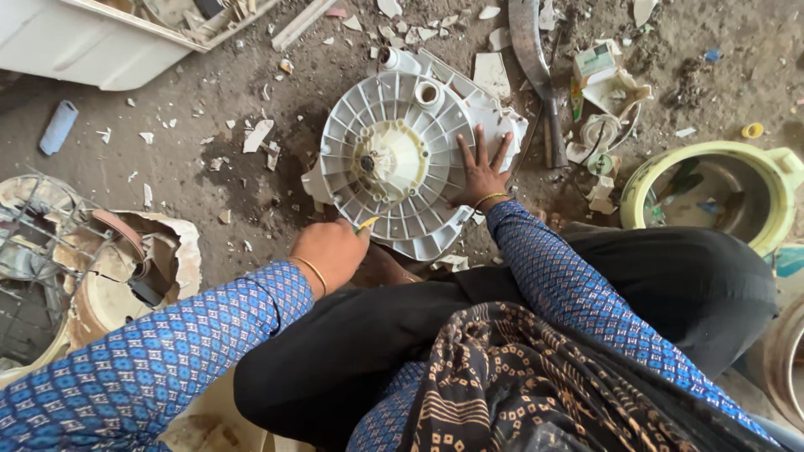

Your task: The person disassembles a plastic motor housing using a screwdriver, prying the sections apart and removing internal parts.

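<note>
Thing: a round white plastic disc (394,159) with thin ribs fanning out from a raised cream hub; a short tube stands near its far rim.
Place: it lies flat on the ground in front of the person's knees, on top of a cracked white plastic housing (490,113).
Direction: the disc is round, so it has no long axis; its ribbed face looks up, and the tube sits on the side away from the person.
Left hand (333,251): closed in a fist around a yellow-handled tool (367,223), whose tip reaches the disc's near rim.
Right hand (480,172): fingers spread, palm pressed flat on the disc's right rim.
Ground: bare grey dirt, strewn with white plastic shards.
Surroundings: a green-rimmed tub (712,197) at right, a long curved blade (536,67) beyond the disc, a wire cage (38,251) at left.
</note>
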